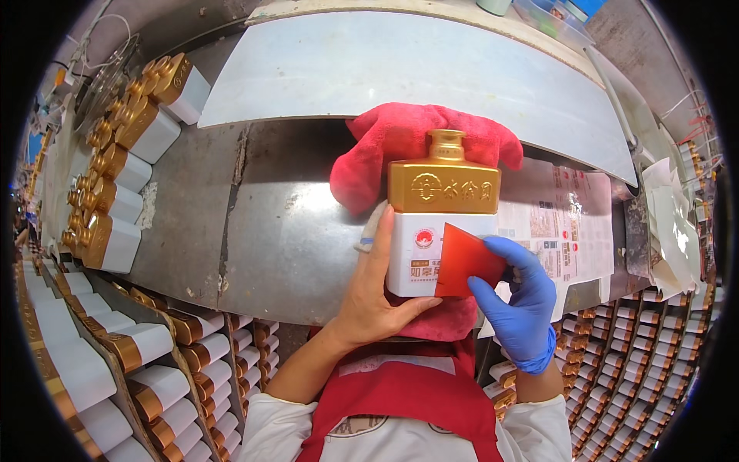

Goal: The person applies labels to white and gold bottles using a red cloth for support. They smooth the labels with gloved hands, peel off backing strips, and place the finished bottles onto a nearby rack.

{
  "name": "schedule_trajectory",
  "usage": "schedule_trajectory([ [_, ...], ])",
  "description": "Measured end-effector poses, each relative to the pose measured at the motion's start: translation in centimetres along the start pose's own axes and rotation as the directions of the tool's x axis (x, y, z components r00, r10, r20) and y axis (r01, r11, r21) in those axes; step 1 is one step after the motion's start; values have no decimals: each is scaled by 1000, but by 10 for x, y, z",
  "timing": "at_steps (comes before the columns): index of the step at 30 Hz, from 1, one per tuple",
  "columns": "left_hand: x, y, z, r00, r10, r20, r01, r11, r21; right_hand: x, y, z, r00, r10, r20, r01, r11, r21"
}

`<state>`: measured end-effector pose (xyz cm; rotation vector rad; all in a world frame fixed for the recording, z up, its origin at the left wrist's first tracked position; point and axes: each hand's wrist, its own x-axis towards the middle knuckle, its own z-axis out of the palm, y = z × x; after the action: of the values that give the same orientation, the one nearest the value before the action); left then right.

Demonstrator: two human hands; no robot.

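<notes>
A flat-sided bottle (444, 185) with a gold neck and shoulder and a white body lies on a bunched red towel (358, 181), its neck away from me. My bare left hand (375, 281) grips the bottle's lower left side, thumb along the bottom edge. Something whitish wraps one of its fingers. In a blue glove, my right hand (523, 296) pinches a red-orange flat scraper (462, 266). The scraper lies over the right part of the white face, covering some of the print there; a red round mark and brown lettering show to its left.
Several similar bottles (127, 165) stand on the left of the metal table (285, 223). A pale board (416, 65) spans the back. Printed sheets (566, 219) lie at right, near crumpled paper (668, 223). Racks of bottles (173, 369) flank me below the table.
</notes>
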<state>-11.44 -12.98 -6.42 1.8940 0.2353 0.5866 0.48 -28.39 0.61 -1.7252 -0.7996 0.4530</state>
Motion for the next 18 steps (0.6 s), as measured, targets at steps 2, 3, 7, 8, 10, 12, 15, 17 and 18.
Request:
schedule_trajectory([
  [2,0,0,1,1000,-4,0,4,1000,-8,1,-2,0,1000,-2,4,2,1000,-28],
  [3,1,1,1,1000,-7,-1,7,1000,-13,1,-2,0,1000,-3,0,3,999,-35],
  [7,0,2,1,1000,-15,-3,15,1000,-11,2,-2,1,1000,-9,-11,8,997,-74],
  [8,0,2,0,1000,-9,-4,9,1000,-3,2,-2,2,1000,-11,-12,10,996,-87],
  [10,0,1,0,1000,6,-2,-6,1000,12,2,0,2,1000,-19,-15,17,994,-112],
  [12,-1,1,1,1000,-15,2,15,1000,-5,2,0,3,999,-15,-29,12,994,-112],
  [15,-2,-2,2,999,-32,12,33,999,-33,4,-1,3,995,62,-84,-59,997,46],
  [17,-3,-2,-1,998,-50,26,53,993,-109,7,-1,-7,974,194,-117,-149,939,310],
  [18,-2,-1,-3,997,-59,48,66,981,-184,6,6,-17,949,267,-169,-189,908,373],
])
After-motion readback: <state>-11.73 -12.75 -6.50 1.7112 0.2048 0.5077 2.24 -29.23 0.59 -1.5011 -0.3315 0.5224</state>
